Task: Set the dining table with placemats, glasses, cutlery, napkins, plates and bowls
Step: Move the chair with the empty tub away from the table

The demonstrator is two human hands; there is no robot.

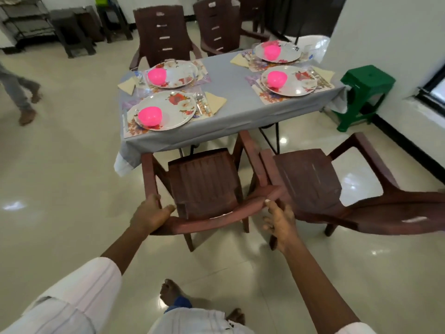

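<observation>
Left hand (151, 214) grips the left end of the top rail of a brown plastic chair (204, 182), fingers curled round it. Right hand (280, 221) is at the rail's right end with its fingers loosely spread. One fingertip touches the rail and the hand is not wrapped round it.

The chair faces the grey-clothed dining table (226, 95), its seat just short of the hanging cloth edge. A second brown chair (310, 179) stands just beside it on the right; cannot tell whether the armrests touch.

The table carries four settings, two at the left end and two at the right. In the near-left one:
- a floral placemat (132, 131)
- a floral plate (179, 104) on the mat
- a pink bowl (149, 116) on the plate's left part
- cutlery (200, 101) just right of the plate
- a yellow napkin (216, 101) beside the cutlery

The other three settings look the same. A glass (140, 77), blurred, stands left of the far-left plate.

Two far chairs (163, 37) stand at the table's far side. A green plastic stool (363, 88) is right of the table by the wall. Another person's legs (22, 92) show at the left edge.
</observation>
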